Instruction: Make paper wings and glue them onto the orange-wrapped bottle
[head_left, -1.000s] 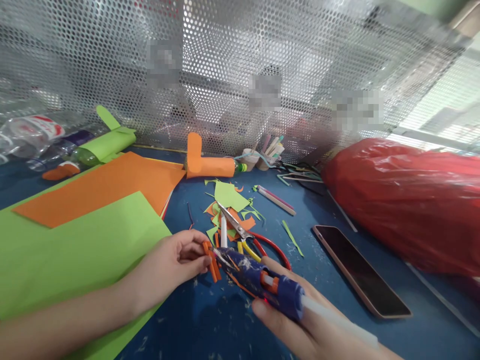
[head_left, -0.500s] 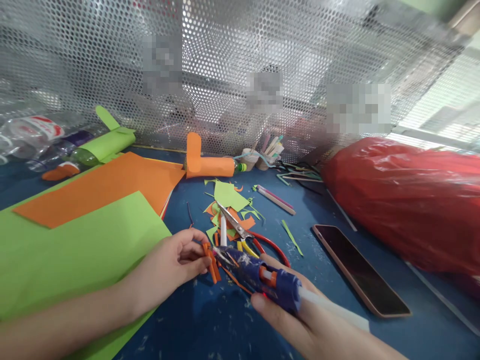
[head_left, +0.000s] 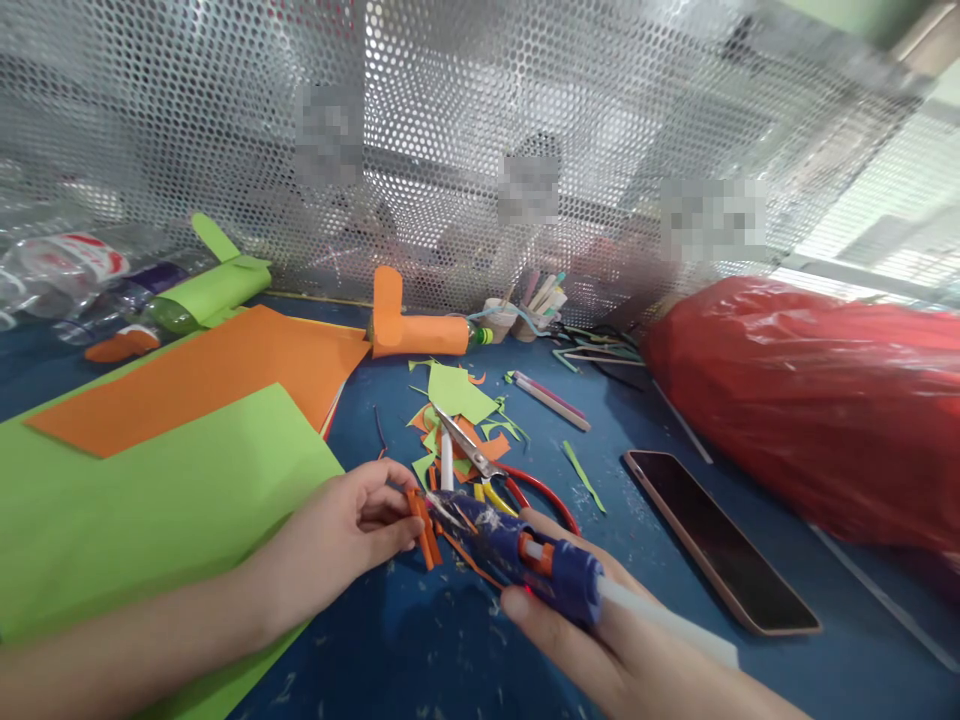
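Between the thumb and fingers of my left hand (head_left: 371,520) is a small folded strip of orange paper (head_left: 427,535). My right hand (head_left: 600,630) grips a blue glue gun (head_left: 510,550), its nozzle pointing left at the orange strip; whether the tip touches it I cannot tell. A white glue stick (head_left: 667,615) sticks out of the gun's back end, and a small red light glows near my right thumb. Just beyond the gun lie red-handled scissors (head_left: 480,455) on green and orange paper scraps (head_left: 457,390), with a yellow handle (head_left: 499,498) beside them.
Green paper (head_left: 187,500) and orange paper (head_left: 225,380) sheets cover the left. An orange-wrapped bottle (head_left: 427,335) and a green-wrapped bottle (head_left: 214,290) lie at the back, near cups of sticks (head_left: 540,310). A phone (head_left: 720,540) and a large red plastic bag (head_left: 810,410) are on the right.
Almost nothing differs. The orange strip in my left hand has shifted very slightly; the glue gun stays at the same place.
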